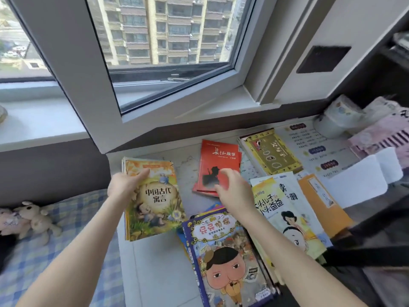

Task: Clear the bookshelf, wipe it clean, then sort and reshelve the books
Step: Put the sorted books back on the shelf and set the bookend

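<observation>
Gripping the fable stack [155, 202] at its far left corner: left hand [124, 185], thumb on the yellow-green cover, fingers round the edge. The stack sits along the desk's [159, 273] left edge, toward the far left corner. Right hand [232, 189] is over the near end of the red books [219, 160], mid-desk near the far edge. Its fingers are curled but motion-blurred, so I can't tell if it grasps or even touches them.

Around:
- purple cartoon stack [225, 251] at the near edge, partly under the right forearm
- white-and-yellow book [287, 209] just right of it, overlapping an orange book [323, 202]
- gold book [272, 151] toward the far right
- white box [358, 180] and, probably, tape rolls [340, 114] crowding the right side
- checked bedding [66, 240] with plush toys [33, 218] left of the desk
</observation>
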Demonstrator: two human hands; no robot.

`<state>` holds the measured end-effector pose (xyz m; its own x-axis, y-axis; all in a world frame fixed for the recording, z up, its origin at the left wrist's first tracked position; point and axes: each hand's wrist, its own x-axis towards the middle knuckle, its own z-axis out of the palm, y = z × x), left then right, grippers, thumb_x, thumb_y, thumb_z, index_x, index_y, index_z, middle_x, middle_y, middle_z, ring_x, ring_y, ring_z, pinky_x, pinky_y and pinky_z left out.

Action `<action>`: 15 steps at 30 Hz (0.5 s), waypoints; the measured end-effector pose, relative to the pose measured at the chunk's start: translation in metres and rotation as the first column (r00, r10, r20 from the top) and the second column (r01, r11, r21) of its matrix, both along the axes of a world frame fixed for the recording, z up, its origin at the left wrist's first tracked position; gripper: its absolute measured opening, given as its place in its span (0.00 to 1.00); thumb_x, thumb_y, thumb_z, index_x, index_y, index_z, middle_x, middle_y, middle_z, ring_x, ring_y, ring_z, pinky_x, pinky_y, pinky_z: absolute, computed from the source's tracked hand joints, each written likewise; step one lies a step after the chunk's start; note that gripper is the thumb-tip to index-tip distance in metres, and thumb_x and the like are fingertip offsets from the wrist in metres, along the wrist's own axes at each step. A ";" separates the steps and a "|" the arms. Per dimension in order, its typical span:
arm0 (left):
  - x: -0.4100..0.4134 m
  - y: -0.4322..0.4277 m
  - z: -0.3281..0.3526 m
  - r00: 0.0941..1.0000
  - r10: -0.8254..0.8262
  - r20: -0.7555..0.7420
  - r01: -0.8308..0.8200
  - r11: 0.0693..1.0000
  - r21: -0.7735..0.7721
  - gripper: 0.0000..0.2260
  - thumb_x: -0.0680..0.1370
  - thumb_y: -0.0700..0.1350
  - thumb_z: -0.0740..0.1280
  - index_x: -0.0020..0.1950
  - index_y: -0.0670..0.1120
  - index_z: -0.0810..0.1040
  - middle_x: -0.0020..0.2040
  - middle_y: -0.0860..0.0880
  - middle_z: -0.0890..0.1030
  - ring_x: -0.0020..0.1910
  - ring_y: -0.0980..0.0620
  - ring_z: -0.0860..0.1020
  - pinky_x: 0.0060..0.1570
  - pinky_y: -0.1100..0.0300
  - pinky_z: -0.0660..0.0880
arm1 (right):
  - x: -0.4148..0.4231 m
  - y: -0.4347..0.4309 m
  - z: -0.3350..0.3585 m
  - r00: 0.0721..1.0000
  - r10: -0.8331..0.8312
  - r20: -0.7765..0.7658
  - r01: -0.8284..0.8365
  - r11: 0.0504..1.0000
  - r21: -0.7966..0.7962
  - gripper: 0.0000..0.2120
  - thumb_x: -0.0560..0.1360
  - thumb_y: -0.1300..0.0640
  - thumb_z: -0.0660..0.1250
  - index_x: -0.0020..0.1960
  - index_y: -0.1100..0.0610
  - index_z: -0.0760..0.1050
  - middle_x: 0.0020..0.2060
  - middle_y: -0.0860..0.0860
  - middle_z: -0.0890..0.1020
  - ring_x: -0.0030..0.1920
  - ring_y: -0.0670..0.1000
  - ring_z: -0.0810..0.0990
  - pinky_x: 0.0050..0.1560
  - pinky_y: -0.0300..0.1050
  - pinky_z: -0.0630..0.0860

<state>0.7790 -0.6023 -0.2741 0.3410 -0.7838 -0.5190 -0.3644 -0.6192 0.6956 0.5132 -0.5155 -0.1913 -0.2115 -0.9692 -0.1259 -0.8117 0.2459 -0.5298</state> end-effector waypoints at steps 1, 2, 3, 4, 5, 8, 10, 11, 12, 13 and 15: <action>-0.002 -0.005 -0.005 0.999 -0.027 0.034 0.026 0.999 0.037 0.31 0.63 0.68 0.74 0.47 0.40 0.80 0.43 0.43 0.84 0.41 0.43 0.82 0.48 0.47 0.80 | -0.023 0.012 0.001 0.995 -0.059 -0.078 0.060 0.998 0.003 0.22 0.77 0.56 0.66 0.69 0.56 0.69 0.65 0.51 0.74 0.61 0.53 0.75 0.58 0.47 0.73; -0.004 -0.008 -0.010 0.998 -0.042 0.053 0.039 0.997 0.066 0.30 0.65 0.66 0.73 0.48 0.39 0.79 0.45 0.42 0.83 0.43 0.42 0.82 0.49 0.48 0.80 | -0.046 0.023 0.001 0.981 -0.122 -0.148 0.129 0.991 0.041 0.23 0.77 0.55 0.67 0.70 0.56 0.68 0.66 0.52 0.73 0.62 0.54 0.74 0.57 0.48 0.74; -0.006 -0.009 -0.014 0.996 -0.053 0.068 0.047 0.996 0.082 0.29 0.68 0.64 0.72 0.48 0.38 0.77 0.47 0.41 0.82 0.46 0.40 0.81 0.51 0.49 0.79 | -0.068 0.034 0.000 0.960 -0.177 -0.216 0.203 0.973 0.108 0.25 0.77 0.53 0.67 0.71 0.56 0.66 0.66 0.53 0.72 0.63 0.55 0.74 0.57 0.49 0.74; -0.011 -0.010 -0.017 0.993 -0.072 0.093 0.063 0.994 0.088 0.27 0.71 0.62 0.71 0.48 0.37 0.76 0.47 0.40 0.81 0.48 0.39 0.80 0.51 0.50 0.77 | -0.088 0.045 -0.002 0.938 -0.212 -0.275 0.270 0.944 0.192 0.28 0.76 0.50 0.68 0.72 0.57 0.65 0.67 0.54 0.71 0.64 0.56 0.72 0.57 0.50 0.75; -0.013 -0.008 -0.018 0.987 -0.090 0.134 0.077 0.992 0.100 0.25 0.74 0.60 0.69 0.47 0.37 0.74 0.47 0.39 0.80 0.49 0.39 0.79 0.50 0.50 0.76 | -0.103 0.054 -0.005 0.924 -0.214 -0.318 0.305 0.913 0.272 0.32 0.74 0.47 0.69 0.73 0.57 0.63 0.68 0.56 0.69 0.66 0.58 0.70 0.58 0.51 0.74; -0.025 -0.004 -0.018 0.965 -0.113 0.238 0.092 0.991 0.096 0.24 0.78 0.59 0.64 0.43 0.36 0.73 0.42 0.38 0.78 0.45 0.39 0.77 0.44 0.51 0.73 | -0.137 0.068 -0.010 0.912 -0.230 -0.340 0.353 0.861 0.366 0.40 0.70 0.38 0.71 0.73 0.57 0.62 0.69 0.56 0.67 0.68 0.59 0.66 0.61 0.52 0.71; -0.027 -0.001 -0.019 0.954 -0.122 0.273 0.096 0.990 0.104 0.24 0.78 0.59 0.63 0.45 0.36 0.73 0.42 0.38 0.78 0.45 0.38 0.78 0.44 0.51 0.74 | -0.151 0.068 -0.013 0.913 -0.243 -0.327 0.359 0.860 0.363 0.41 0.66 0.36 0.72 0.70 0.57 0.65 0.67 0.55 0.71 0.65 0.57 0.70 0.59 0.50 0.74; -0.025 0.001 -0.020 0.957 -0.117 0.266 0.090 0.990 0.111 0.24 0.77 0.59 0.65 0.47 0.36 0.74 0.43 0.39 0.78 0.46 0.39 0.78 0.44 0.51 0.74 | -0.158 0.067 -0.014 0.915 -0.262 -0.307 0.369 0.853 0.370 0.41 0.65 0.36 0.73 0.69 0.57 0.66 0.65 0.53 0.72 0.64 0.56 0.73 0.57 0.50 0.75; -0.023 0.004 -0.020 0.967 -0.096 0.236 0.071 0.991 0.111 0.24 0.76 0.58 0.67 0.49 0.36 0.74 0.43 0.40 0.77 0.45 0.39 0.77 0.42 0.52 0.73 | -0.164 0.067 -0.015 0.921 -0.286 -0.265 0.374 0.841 0.390 0.39 0.65 0.37 0.74 0.67 0.57 0.67 0.64 0.52 0.74 0.62 0.55 0.74 0.56 0.49 0.75; -0.019 0.007 -0.019 0.980 -0.060 0.188 0.039 0.993 0.112 0.23 0.75 0.57 0.69 0.49 0.35 0.75 0.43 0.40 0.77 0.44 0.41 0.76 0.41 0.53 0.72 | -0.168 0.066 -0.016 0.927 -0.314 -0.205 0.373 0.833 0.409 0.37 0.65 0.38 0.75 0.65 0.56 0.69 0.62 0.51 0.76 0.60 0.54 0.75 0.54 0.48 0.75; -0.012 0.014 -0.022 0.995 -0.018 0.099 0.009 0.995 0.098 0.21 0.72 0.55 0.73 0.47 0.37 0.77 0.44 0.41 0.78 0.43 0.42 0.76 0.42 0.52 0.72 | -0.174 0.068 -0.015 0.932 -0.348 -0.100 0.357 0.836 0.416 0.26 0.66 0.42 0.76 0.58 0.54 0.75 0.54 0.47 0.80 0.54 0.51 0.78 0.49 0.45 0.74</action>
